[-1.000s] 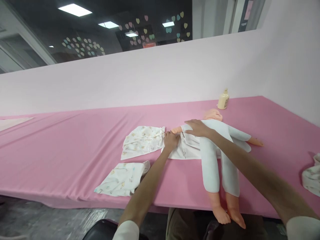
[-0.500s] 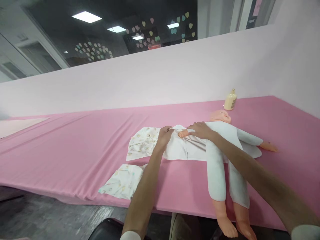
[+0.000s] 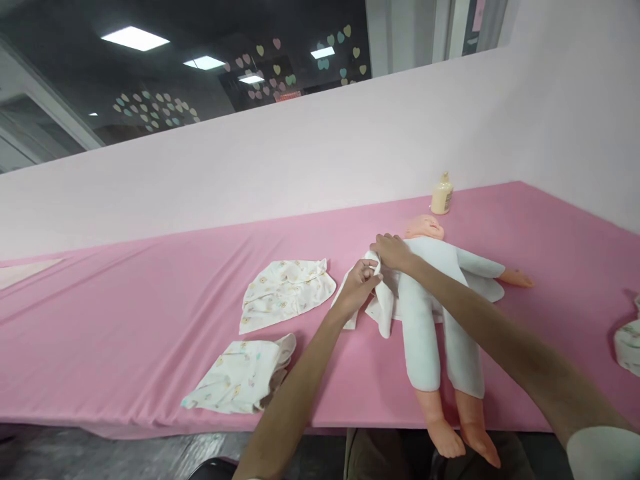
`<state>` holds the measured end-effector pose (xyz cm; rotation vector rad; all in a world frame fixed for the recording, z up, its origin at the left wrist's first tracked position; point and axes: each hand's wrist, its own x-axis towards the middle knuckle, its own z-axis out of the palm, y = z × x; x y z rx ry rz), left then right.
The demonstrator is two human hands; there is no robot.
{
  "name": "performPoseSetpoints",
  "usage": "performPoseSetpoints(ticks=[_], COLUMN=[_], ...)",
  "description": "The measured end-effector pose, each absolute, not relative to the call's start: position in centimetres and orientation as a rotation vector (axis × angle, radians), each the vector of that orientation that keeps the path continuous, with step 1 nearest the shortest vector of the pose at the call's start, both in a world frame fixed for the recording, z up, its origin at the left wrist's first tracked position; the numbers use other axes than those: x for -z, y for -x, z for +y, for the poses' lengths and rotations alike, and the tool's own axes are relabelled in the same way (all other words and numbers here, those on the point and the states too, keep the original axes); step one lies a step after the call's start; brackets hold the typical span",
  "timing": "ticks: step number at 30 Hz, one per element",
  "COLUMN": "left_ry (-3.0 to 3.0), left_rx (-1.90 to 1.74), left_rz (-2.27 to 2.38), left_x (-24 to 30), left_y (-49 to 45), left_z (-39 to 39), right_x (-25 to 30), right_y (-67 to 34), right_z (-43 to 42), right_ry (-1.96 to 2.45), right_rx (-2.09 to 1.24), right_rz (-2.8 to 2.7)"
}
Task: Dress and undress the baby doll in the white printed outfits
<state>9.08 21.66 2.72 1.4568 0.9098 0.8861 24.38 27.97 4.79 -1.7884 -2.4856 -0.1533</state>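
Note:
A doll (image 3: 419, 293) lies on its back, with a white cloth body, its head away from me and its feet past the table's near edge. Beneath it and to its left spreads a white baby shirt (image 3: 384, 310). Bunched fabric of this shirt is gripped by my left hand (image 3: 361, 285), with the fingers curled through a fold. Just beyond, my right hand (image 3: 393, 252) is closed over the doll's left-side arm, touching the bunched cloth. That arm's hand is hidden by the fabric and my fingers.
A printed baby garment (image 3: 285, 290) lies flat left of my hands, and a folded printed cloth (image 3: 240, 377) sits nearer the edge. Behind the doll's head stands a pump bottle (image 3: 442, 195) by the wall. Another printed cloth item (image 3: 629, 343) shows at far right on the pink table cover (image 3: 150, 320).
My left hand has moved right, off the flat shirt part beside the printed garment, and gathered the fabric up against my right hand. The doll's hand, visible before, is now covered. The view has shifted.

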Motion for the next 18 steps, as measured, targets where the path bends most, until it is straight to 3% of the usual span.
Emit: performPoseSetpoints(ticks=[9,18], left_ry=[-1.444,-1.567], left_rx=[-0.789,-0.719], left_rz=[0.889,0.876], left_x=[-1.2,-2.0], left_y=[-11.7,-11.5], left_z=[19.6,18.6], right_x=[-5.6,-6.7], right_y=[-25.9,-26.3], right_z=[28.8,27.5], right_ry=[2.083,2.097], right_rx=[0.326,0.328], right_rz=[-2.275,-2.289])
